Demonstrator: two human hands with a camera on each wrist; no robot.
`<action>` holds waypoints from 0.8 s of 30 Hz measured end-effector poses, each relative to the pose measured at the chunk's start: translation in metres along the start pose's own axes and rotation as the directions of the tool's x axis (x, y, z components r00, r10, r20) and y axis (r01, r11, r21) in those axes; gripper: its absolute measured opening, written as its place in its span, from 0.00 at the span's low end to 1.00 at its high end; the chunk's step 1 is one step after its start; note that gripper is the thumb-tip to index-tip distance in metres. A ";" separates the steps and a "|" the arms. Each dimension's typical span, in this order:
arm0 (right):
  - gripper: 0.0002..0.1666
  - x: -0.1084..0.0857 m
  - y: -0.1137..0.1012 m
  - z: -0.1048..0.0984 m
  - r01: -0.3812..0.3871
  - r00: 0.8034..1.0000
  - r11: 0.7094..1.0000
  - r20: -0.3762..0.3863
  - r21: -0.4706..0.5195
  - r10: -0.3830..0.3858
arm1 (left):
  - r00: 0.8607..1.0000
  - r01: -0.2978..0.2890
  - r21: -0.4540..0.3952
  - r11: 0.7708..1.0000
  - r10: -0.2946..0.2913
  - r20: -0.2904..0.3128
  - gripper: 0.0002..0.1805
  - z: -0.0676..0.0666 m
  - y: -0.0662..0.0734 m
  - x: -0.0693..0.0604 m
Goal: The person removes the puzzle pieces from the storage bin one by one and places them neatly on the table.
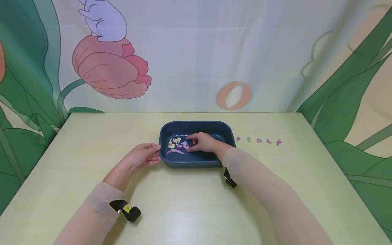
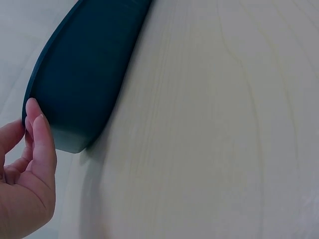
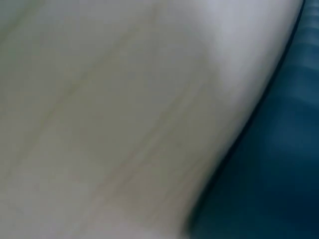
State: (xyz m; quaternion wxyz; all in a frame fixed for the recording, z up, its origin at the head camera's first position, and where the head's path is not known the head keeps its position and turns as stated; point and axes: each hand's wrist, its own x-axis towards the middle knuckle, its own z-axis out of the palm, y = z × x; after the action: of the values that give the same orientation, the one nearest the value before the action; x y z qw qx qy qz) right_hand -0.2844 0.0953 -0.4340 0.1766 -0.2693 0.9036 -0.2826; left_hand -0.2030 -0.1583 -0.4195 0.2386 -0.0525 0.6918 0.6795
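Desk [image 1: 183,207]: carries the navy tray [image 1: 193,164]
Left hand [image 1: 144,156]: grip pinching the tray's left rim
Right hand [image 1: 203,142]: inside the tray, grip at a pink cutout [image 1: 185,145]; cannot tell if grasping
Five small cutouts [image 1: 259,140]: right of the tray

The tray [image 1: 196,164] at the left grip [image 1: 141,156] is showing dark blue. Cut-outs [image 1: 171,144] beside the right grip [image 1: 203,142] are mixing cream, yellow, pink and purple. Beneath both, the worktop [image 1: 177,204] is showing pale yellow, faintly grained; beyond them, the pale backdrop [image 1: 183,68] is bearing pink and green plants [image 1: 110,68].
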 end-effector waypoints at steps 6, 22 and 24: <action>0.28 0.002 0.000 0.003 0.004 1.000 0.999 -0.003 -0.034 -0.004 | 1.000 0.003 -0.005 1.000 -0.003 -0.003 0.20 -0.002 0.000 0.000; 0.26 0.000 -0.003 -0.003 -0.024 0.991 0.999 -0.127 0.044 0.029 | 1.000 -0.002 -0.010 1.000 0.002 0.003 0.21 -0.002 -0.001 -0.003; 0.26 -0.003 -0.004 -0.006 -0.020 0.989 0.999 -0.146 0.051 0.027 | 1.000 -0.006 -0.008 1.000 0.006 0.003 0.22 -0.002 -0.001 -0.003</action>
State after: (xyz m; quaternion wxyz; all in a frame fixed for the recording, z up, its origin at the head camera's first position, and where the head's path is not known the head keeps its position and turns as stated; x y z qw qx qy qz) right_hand -0.2835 0.0966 -0.4263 0.1197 -0.2326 0.9100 -0.3217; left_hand -0.2003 -0.1606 -0.4195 0.2373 -0.0501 0.6888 0.6832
